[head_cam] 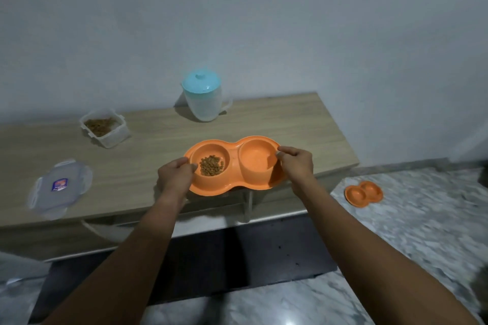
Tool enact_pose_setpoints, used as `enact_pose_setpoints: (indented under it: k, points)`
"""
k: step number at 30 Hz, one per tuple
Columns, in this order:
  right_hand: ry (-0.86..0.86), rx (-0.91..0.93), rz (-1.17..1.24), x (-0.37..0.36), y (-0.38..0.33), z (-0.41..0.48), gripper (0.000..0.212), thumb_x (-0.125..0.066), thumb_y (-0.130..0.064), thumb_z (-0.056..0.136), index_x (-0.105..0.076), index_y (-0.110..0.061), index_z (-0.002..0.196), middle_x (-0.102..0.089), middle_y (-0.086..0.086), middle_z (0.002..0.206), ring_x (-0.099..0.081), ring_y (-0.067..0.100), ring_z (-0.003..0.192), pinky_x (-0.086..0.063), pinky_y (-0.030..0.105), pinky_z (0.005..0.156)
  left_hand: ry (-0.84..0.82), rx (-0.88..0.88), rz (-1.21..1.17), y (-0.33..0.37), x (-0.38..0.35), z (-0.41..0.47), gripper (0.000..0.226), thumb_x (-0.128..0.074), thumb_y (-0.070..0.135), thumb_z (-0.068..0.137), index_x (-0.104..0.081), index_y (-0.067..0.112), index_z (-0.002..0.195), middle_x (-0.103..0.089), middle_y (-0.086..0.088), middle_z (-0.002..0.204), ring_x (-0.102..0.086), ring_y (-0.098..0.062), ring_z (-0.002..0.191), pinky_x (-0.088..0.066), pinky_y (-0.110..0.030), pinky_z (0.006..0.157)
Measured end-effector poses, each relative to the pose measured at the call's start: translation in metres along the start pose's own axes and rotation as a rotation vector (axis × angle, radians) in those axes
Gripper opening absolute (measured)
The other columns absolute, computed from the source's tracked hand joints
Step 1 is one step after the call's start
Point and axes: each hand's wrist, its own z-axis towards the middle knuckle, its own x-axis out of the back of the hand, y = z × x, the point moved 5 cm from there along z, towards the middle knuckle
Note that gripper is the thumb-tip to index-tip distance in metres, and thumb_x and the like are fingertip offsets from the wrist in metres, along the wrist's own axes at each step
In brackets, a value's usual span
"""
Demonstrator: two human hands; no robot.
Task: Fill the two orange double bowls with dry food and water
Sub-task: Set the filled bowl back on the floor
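An orange double bowl (233, 185) is held over the front edge of the wooden table (311, 124), tilted a little toward me. Its left cup holds brown dry food (210, 165); its right cup looks wet or filled with water, hard to tell. My left hand (175, 175) grips the bowl's left rim and my right hand (295, 163) grips its right rim. A second orange double bowl (363, 193) lies on the marble floor to the right. An open clear box of dry food (103, 128) and a jug with a blue lid (202, 96) stand at the back of the table.
The clear box lid (59, 187) with a blue label lies on the table's left front. A pale wall rises right behind the table. The marble floor (422, 232) spreads to the right and in front, with a dark strip under the table's edge.
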Motion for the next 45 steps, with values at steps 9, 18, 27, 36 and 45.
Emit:
enact_pose_setpoints:
  k: [9, 18, 27, 36, 45]
  points:
    - [0.015, 0.048, 0.051, 0.231, 0.003, 0.068, 0.019, -0.071, -0.019, 0.089, -0.077, -0.019, 0.106, -0.069, 0.005, 0.127, -0.059, 0.025, 0.119, -0.051, 0.044, 0.101, -0.079, -0.055, -0.065, 0.018, -0.191, -0.129, 0.04, -0.078, 0.017, 0.065, -0.075, 0.019, 0.105, -0.074, -0.008, 0.107, -0.07, -0.026, 0.102, -0.056, -0.045, 0.095]
    - [0.119, -0.006, 0.018, 0.442, 0.035, 0.165, 0.017, -0.07, -0.017, 0.088, -0.078, -0.022, 0.103, -0.072, 0.003, 0.119, -0.063, 0.023, 0.115, -0.053, 0.043, 0.099, -0.246, -0.125, 0.02, 0.009, -0.405, -0.235, 0.037, -0.077, 0.015, 0.081, -0.069, 0.018, 0.117, -0.066, -0.004, 0.122, -0.065, -0.025, 0.11, -0.053, -0.043, 0.099]
    - [0.196, -0.088, 0.013, 0.519, 0.099, 0.286, 0.019, -0.07, -0.011, 0.087, -0.078, -0.024, 0.099, -0.072, -0.001, 0.116, -0.064, 0.021, 0.114, -0.052, 0.046, 0.102, -0.322, -0.177, 0.182, -0.025, -0.573, -0.225, 0.043, -0.073, 0.013, 0.082, -0.064, 0.014, 0.124, -0.066, -0.006, 0.118, -0.061, -0.019, 0.099, -0.048, -0.024, 0.08]
    - [0.067, -0.169, -0.105, 0.481, 0.255, 0.452, 0.02, -0.072, -0.009, 0.089, -0.076, -0.027, 0.098, -0.071, 0.001, 0.118, -0.069, 0.016, 0.099, -0.057, 0.037, 0.085, -0.192, -0.028, 0.288, -0.161, -0.706, -0.106, 0.04, -0.062, 0.02, 0.07, -0.07, 0.025, 0.109, -0.072, -0.007, 0.107, -0.067, -0.028, 0.102, -0.054, -0.041, 0.09]
    - [-0.063, -0.146, -0.161, 0.372, 0.538, 0.633, 0.02, -0.068, -0.009, 0.092, -0.074, -0.026, 0.101, -0.069, -0.013, 0.083, -0.064, 0.004, 0.062, -0.055, 0.028, 0.066, 0.019, 0.145, 0.267, -0.417, -0.822, 0.069, 0.036, -0.059, 0.005, 0.083, -0.07, 0.026, 0.11, -0.066, -0.007, 0.109, -0.059, -0.02, 0.097, -0.044, -0.028, 0.078]
